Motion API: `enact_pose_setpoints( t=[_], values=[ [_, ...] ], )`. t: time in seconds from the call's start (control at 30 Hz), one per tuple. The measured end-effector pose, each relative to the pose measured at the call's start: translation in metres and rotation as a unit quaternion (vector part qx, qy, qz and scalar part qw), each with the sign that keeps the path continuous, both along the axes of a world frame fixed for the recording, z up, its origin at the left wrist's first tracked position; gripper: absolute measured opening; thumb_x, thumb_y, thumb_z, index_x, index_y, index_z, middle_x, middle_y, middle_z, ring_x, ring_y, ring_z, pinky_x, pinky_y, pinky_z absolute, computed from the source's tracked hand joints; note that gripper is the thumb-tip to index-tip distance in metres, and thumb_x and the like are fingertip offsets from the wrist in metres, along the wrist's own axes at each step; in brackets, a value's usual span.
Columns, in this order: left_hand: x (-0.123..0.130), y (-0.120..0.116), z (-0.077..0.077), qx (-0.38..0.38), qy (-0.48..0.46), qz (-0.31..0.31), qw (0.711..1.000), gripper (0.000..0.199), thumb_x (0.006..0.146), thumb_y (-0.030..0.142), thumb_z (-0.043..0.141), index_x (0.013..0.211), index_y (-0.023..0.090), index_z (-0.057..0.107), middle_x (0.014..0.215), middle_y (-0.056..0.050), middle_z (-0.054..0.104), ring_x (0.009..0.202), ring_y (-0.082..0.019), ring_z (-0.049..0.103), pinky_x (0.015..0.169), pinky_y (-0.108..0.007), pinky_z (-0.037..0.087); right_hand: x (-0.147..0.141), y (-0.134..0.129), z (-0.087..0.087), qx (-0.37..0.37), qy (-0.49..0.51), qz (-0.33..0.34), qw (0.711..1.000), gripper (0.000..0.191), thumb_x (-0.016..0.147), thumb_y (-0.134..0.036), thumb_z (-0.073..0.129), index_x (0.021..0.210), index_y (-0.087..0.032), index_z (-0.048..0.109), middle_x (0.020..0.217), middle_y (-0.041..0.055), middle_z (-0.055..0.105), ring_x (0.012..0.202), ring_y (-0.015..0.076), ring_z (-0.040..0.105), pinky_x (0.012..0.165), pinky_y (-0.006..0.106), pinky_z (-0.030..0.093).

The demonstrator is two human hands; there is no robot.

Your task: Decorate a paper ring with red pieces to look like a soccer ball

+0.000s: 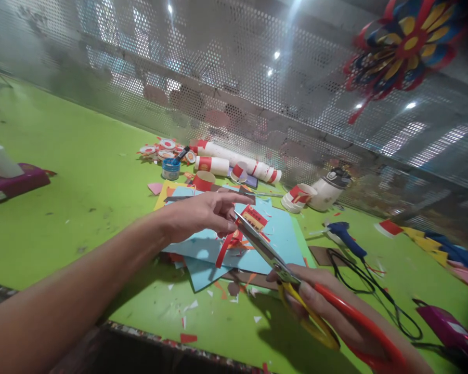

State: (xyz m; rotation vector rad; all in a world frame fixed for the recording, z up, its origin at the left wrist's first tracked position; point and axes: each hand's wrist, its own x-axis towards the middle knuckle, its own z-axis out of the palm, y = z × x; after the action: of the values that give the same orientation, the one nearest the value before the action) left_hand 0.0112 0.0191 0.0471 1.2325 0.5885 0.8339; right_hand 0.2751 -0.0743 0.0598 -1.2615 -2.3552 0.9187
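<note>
My right hand [315, 296] grips scissors [263, 244] with one red and one yellow handle loop. Their blades look closed or nearly so and point up and left. At the blade tips is my left hand [203, 215], index finger stretched out, thumb and other fingers curled together in a pinch. Whatever lies between those fingertips is too small to make out. Beneath the hands, red paper scraps with gold print [256, 217] and a red strip [225, 250] lie on light blue sheets [288, 241].
White-and-red paper rolls [212, 165], a blue jar [170, 169] and paper cups [298, 197] stand behind. A blue glue gun [347, 239] with a black cord lies right. A purple power strip [19, 182] sits left on the green table [81, 156].
</note>
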Motion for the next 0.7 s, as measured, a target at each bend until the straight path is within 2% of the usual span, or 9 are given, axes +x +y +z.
enact_pose_setpoints(
  t=[0.13, 0.27, 0.37, 0.53, 0.7],
  values=[
    [0.000, 0.000, -0.002, 0.012, 0.016, -0.008, 1.000, 0.059, 0.061, 0.004, 0.070, 0.118, 0.021, 0.068, 0.075, -0.003, 0.064, 0.060, -0.015, 0.055, 0.054, -0.025, 0.042, 0.002, 0.000, 0.005, 0.002, -0.021, 0.013, 1.000, 0.046, 0.099, -0.052, 0.036, 0.117, -0.025, 0.068, 0.074, 0.0028, 0.065, 0.060, 0.0150, 0.057, 0.054, 0.024, 0.047],
    [0.000, 0.000, -0.003, 0.010, 0.022, -0.016, 1.000, 0.061, 0.061, 0.003, 0.069, 0.120, 0.020, 0.068, 0.077, -0.003, 0.064, 0.059, -0.014, 0.055, 0.053, -0.024, 0.041, 0.005, 0.001, 0.007, -0.016, -0.035, 0.009, 0.999, 0.042, 0.097, -0.051, 0.042, 0.122, -0.027, 0.066, 0.088, 0.0044, 0.070, 0.076, 0.0201, 0.064, 0.063, 0.027, 0.051],
    [0.000, 0.002, -0.003, 0.017, 0.030, -0.034, 0.999, 0.064, 0.061, 0.003, 0.069, 0.122, 0.021, 0.066, 0.070, -0.001, 0.062, 0.057, -0.014, 0.054, 0.054, -0.024, 0.040, 0.010, 0.002, 0.004, -0.024, -0.042, 0.011, 0.999, 0.040, 0.096, -0.049, 0.046, 0.126, -0.029, 0.063, 0.095, 0.0046, 0.071, 0.085, 0.0225, 0.065, 0.069, 0.029, 0.052],
    [0.000, 0.004, -0.004, 0.034, 0.044, -0.037, 0.998, 0.063, 0.061, 0.007, 0.070, 0.123, 0.020, 0.067, 0.067, -0.001, 0.059, 0.058, -0.016, 0.052, 0.055, -0.026, 0.041, 0.014, 0.002, 0.001, -0.029, -0.054, 0.011, 0.998, 0.044, 0.095, -0.053, 0.045, 0.126, -0.027, 0.063, 0.089, 0.0044, 0.070, 0.084, 0.0239, 0.065, 0.063, 0.027, 0.051],
    [0.000, 0.004, -0.005, 0.027, 0.049, -0.036, 0.998, 0.064, 0.060, 0.008, 0.069, 0.123, 0.020, 0.066, 0.069, -0.001, 0.059, 0.059, -0.016, 0.053, 0.055, -0.026, 0.042, 0.008, 0.003, 0.006, -0.042, -0.044, 0.007, 0.998, 0.046, 0.094, -0.055, 0.045, 0.124, -0.026, 0.065, 0.092, 0.0045, 0.070, 0.084, 0.0234, 0.064, 0.067, 0.028, 0.050]
  ],
)
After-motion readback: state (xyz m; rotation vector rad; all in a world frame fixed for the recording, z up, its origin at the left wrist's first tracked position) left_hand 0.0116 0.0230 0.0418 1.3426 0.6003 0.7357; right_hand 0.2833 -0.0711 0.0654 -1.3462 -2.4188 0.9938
